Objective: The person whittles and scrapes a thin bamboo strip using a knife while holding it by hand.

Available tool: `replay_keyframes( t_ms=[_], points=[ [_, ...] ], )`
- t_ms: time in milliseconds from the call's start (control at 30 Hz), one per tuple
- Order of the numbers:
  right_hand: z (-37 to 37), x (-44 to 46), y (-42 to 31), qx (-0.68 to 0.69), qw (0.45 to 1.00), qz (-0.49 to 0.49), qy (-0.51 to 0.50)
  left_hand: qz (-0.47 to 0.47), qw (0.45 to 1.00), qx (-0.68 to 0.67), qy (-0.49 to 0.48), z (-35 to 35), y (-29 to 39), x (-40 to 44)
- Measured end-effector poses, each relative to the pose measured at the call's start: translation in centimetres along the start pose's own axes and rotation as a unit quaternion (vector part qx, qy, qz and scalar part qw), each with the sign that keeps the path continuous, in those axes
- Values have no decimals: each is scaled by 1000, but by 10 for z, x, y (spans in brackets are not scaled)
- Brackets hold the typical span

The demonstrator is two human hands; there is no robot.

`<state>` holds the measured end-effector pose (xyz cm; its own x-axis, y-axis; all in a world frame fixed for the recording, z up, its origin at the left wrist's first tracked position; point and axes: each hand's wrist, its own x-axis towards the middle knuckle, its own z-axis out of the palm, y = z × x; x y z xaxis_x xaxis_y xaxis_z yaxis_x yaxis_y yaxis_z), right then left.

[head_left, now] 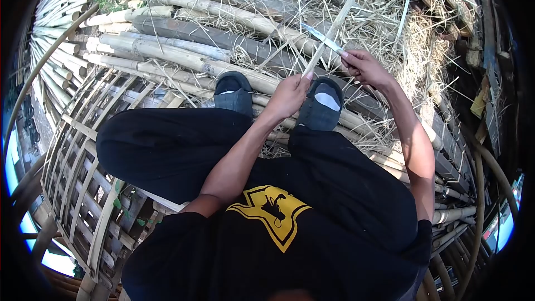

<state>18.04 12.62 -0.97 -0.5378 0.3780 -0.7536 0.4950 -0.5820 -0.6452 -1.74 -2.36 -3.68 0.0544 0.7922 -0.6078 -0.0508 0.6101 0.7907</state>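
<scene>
My left hand (290,96) is closed around the lower end of a pale bamboo strip (341,18), which slants up and to the right, away from me. In my right hand (363,68) is a knife (326,39), its blade pointing up and to the left. The blade crosses the bamboo strip partway along its length; whether it touches or only overlaps it in view I cannot tell. Both hands are in front of my dark sandals (320,110), the left one close to the right sandal.
Bamboo poles (161,50) lie side by side under my feet. Thin shavings (384,17) are strewn over the far and right side. A woven bamboo lattice (83,173) curves along my left, and a bent pole (42,58) arches at the far left.
</scene>
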Motion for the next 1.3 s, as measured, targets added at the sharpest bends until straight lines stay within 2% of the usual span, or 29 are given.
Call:
replay_keyframes(
  t_ms=[67, 100, 133, 167, 200, 300, 367, 467, 600, 667, 733, 800, 933, 1133, 1167, 1200, 1233, 1300],
  points=[
    [-9, 10, 9, -111, 993, -35, 35, 13, 999, 35, 11, -1, -10, 4],
    [-7, 8, 7, -111, 993, -36, 36, 28, 997, 70, 22, -1, -9, 5],
    [-2, 7, 7, -233, 960, -105, 114, 28, 997, 70, 23, -2, -9, 5],
    [4, 4, 6, -348, 902, -170, 190, 6, 998, 65, 24, -2, -8, 5],
    [11, -1, -3, -348, 902, -171, 190, -15, 998, 60, 24, -2, -5, 4],
    [29, -18, -20, -367, 889, -124, 246, 0, 998, 56, 31, -4, 8, -1],
    [34, -20, -18, -428, 836, -179, 294, -8, 999, 47, 25, -3, 7, -3],
    [35, -22, -18, -426, 849, -131, 284, -20, 999, 42, 17, -2, 4, -1],
    [25, -16, -18, -398, 876, -151, 226, 0, 998, 59, 17, -3, 1, -1],
    [18, -12, -17, -394, 909, -77, 111, 13, 998, 63, 20, -2, 0, -2],
    [15, -6, -15, -422, 889, -110, 140, 29, 997, 65, 25, -1, 9, -5],
    [14, -3, -20, -484, 857, -26, 176, -9, 997, 82, 2, -2, 20, -10],
    [3, 16, -11, -464, 870, -18, 168, -9, 993, 115, 28, 1, 11, -7],
    [-11, 27, -2, -504, 845, -78, 163, 23, 987, 146, 66, -2, 12, -8],
    [-16, 25, -1, -344, 933, -45, 98, 9, 989, 132, 62, -3, 13, -9],
    [-19, 22, -2, -172, 985, -11, 30, -4, 991, 118, 59, -2, 14, -10],
    [-17, 17, -2, -122, 992, -31, 9, -1, 991, 119, 59, -2, 10, -9],
    [-20, 18, 2, -152, 987, -52, 20, -7, 991, 122, 54, -2, 10, -7]
  ],
)
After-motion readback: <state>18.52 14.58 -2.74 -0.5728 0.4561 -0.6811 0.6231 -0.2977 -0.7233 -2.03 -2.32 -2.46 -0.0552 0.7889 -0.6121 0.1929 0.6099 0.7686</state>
